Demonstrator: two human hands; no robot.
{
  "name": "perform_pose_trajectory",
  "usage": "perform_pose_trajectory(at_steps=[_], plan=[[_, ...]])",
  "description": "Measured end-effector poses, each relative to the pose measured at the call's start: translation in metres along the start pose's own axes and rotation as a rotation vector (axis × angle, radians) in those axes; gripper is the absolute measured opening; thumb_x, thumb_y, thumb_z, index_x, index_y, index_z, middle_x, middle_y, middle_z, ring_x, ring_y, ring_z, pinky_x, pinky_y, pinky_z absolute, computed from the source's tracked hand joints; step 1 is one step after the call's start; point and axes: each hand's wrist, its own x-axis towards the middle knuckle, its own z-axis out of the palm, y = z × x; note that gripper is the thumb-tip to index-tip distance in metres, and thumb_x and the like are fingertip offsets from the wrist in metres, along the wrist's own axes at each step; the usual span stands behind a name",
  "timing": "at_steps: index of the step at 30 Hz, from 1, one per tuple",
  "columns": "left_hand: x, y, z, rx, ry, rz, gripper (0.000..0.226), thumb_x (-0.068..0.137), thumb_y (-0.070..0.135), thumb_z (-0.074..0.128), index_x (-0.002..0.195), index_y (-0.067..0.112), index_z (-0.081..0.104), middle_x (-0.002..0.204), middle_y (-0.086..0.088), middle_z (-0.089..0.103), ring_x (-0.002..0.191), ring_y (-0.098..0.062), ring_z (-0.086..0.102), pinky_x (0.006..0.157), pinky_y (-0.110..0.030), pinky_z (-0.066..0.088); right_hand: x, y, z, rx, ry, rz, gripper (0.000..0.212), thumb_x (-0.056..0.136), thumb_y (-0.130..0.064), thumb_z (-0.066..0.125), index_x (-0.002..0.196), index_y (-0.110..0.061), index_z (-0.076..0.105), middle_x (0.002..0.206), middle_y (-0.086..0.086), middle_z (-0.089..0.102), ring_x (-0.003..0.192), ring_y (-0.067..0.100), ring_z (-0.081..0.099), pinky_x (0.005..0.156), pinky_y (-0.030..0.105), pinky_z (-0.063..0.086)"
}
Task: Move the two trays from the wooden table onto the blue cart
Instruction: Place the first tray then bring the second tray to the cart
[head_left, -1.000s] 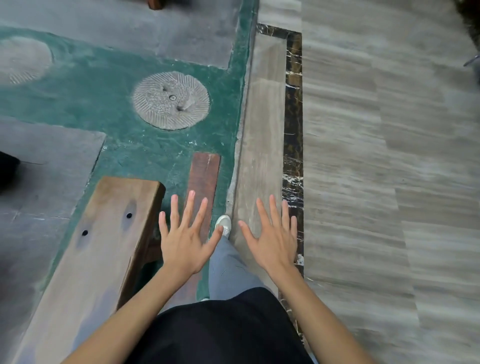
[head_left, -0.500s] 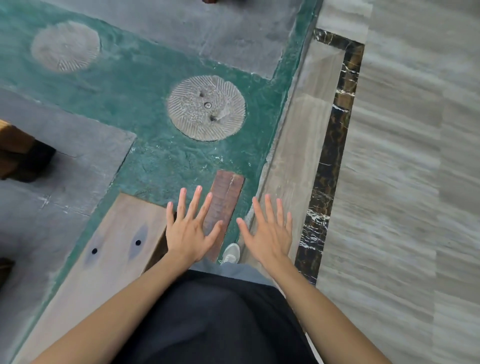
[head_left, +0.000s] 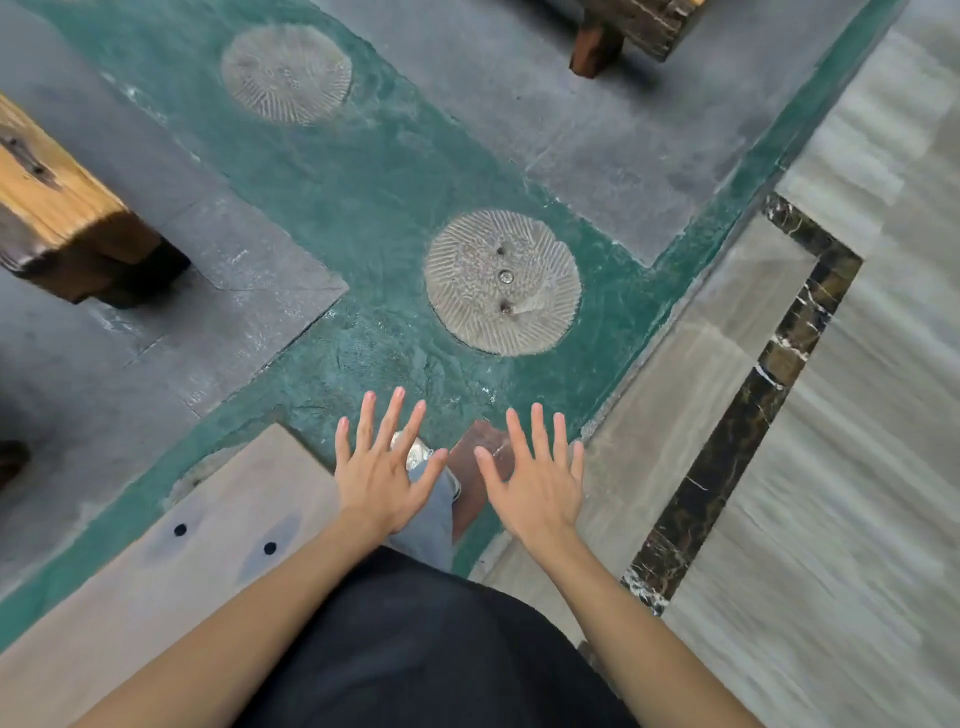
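Observation:
My left hand (head_left: 382, 467) and my right hand (head_left: 535, 475) are held out in front of me, palms down, fingers spread, with nothing in either. Both hover above the floor, side by side, a small gap between them. Below them I see my grey trouser leg and a white shoe (head_left: 415, 449) on the green floor. No tray, no blue cart and no tabletop with trays are in view.
A pale wooden bench (head_left: 156, 566) runs along my lower left. A thick wooden beam (head_left: 47, 202) stands at the left edge and another wooden piece (head_left: 628, 26) at the top. Round stone discs (head_left: 501, 283) are set in the green floor; grey tiles lie to the right.
The view has swung left and forward: the stone disc and dark marble strip slid right, the wooden beam at the left came further in. My shoe has stepped forward. Both hands stay spread and empty.

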Motion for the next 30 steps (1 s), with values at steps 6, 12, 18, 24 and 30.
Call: perform_pose_trajectory(at_steps=[6,12,18,24,30], plan=[[0.09,-0.042,-0.048,-0.032,0.072,-0.168,0.077,0.092,0.076,0.012,0.16,0.04,0.014,0.17,0.008,0.007,0.157,-0.026,-0.007,0.123,-0.055,-0.005,0.115,-0.056,-0.06,-0.103,-0.033,-0.197,0.079,0.093,-0.079,0.004,0.162,-0.04,0.003,0.171,-0.005,-0.009,0.156,0.023,-0.016,0.125,0.051,-0.006],[0.131,-0.094,-0.084,-0.057,0.13,-0.401,0.078,0.091,0.077,0.009,0.16,0.04,0.013,0.17,0.009,0.005,0.157,-0.025,-0.009,0.123,-0.055,-0.003,0.2,-0.131,-0.102,-0.156,0.005,-0.387,0.078,0.094,-0.079,0.008,0.162,-0.04,0.003,0.17,-0.006,-0.008,0.156,0.023,-0.015,0.125,0.05,-0.007],[0.145,-0.137,-0.108,-0.115,0.204,-0.639,0.078,0.091,0.076,0.015,0.16,0.04,0.012,0.17,0.008,0.005,0.157,-0.025,-0.007,0.124,-0.056,0.001,0.248,-0.225,-0.121,-0.222,-0.03,-0.648,0.077,0.095,-0.078,0.01,0.162,-0.04,0.004,0.171,-0.006,-0.008,0.156,0.023,-0.015,0.125,0.05,-0.006],[0.169,-0.194,-0.121,-0.16,0.26,-0.868,0.079,0.091,0.077,0.011,0.16,0.038,0.01,0.17,0.007,0.004,0.157,-0.027,-0.007,0.124,-0.057,0.001,0.3,-0.331,-0.122,-0.295,-0.056,-0.896,0.077,0.095,-0.077,0.013,0.162,-0.039,0.006,0.171,-0.006,-0.006,0.157,0.023,-0.013,0.125,0.05,-0.002],[0.201,-0.251,-0.129,-0.226,0.321,-1.139,0.077,0.093,0.074,0.019,0.16,0.037,0.018,0.17,0.006,0.01,0.157,-0.028,-0.001,0.123,-0.058,0.005,0.36,-0.449,-0.112,-0.388,-0.117,-1.146,0.077,0.094,-0.078,0.01,0.162,-0.041,0.006,0.171,-0.006,-0.005,0.157,0.022,-0.013,0.125,0.05,-0.002]])
